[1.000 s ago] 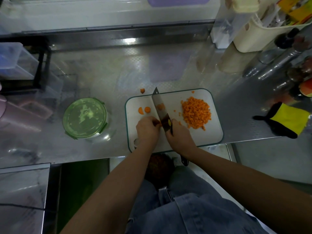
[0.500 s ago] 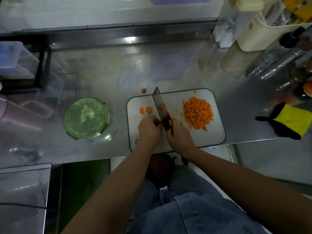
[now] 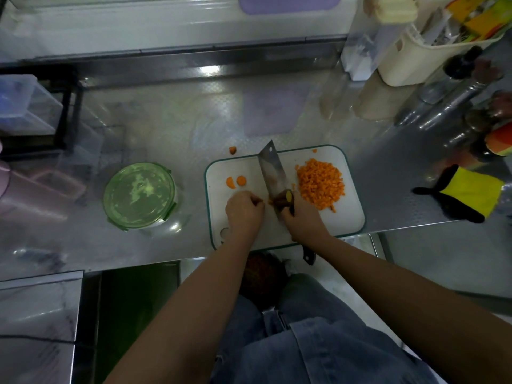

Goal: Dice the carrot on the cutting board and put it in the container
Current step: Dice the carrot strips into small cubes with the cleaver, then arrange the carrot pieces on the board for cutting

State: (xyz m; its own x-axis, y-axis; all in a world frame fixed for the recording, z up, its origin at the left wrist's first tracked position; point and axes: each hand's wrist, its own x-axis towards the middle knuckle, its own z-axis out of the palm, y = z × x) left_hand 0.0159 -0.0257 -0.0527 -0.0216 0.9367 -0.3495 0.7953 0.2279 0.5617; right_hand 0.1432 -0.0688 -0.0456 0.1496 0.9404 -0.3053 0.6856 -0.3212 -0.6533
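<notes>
A white cutting board (image 3: 349,217) with a green rim lies on the steel counter. A heap of diced carrot (image 3: 320,184) sits on its right half. Two carrot slices (image 3: 236,181) lie on its left half. My right hand (image 3: 300,220) grips the handle of a cleaver (image 3: 272,173), whose blade points away from me across the board's middle. My left hand (image 3: 243,212) rests on the board just left of the blade, fingers curled over a small carrot piece that is mostly hidden. A round container with a green lid (image 3: 140,195) stands left of the board.
One carrot bit (image 3: 232,150) lies on the counter beyond the board. A yellow and black cloth (image 3: 468,195) lies to the right. Bottles and a cream basket (image 3: 421,56) crowd the back right. Clear plastic boxes (image 3: 25,103) stand at the far left.
The carrot slice that lay beside the blade is no longer visible. My hands stay in about the same place on the board.
</notes>
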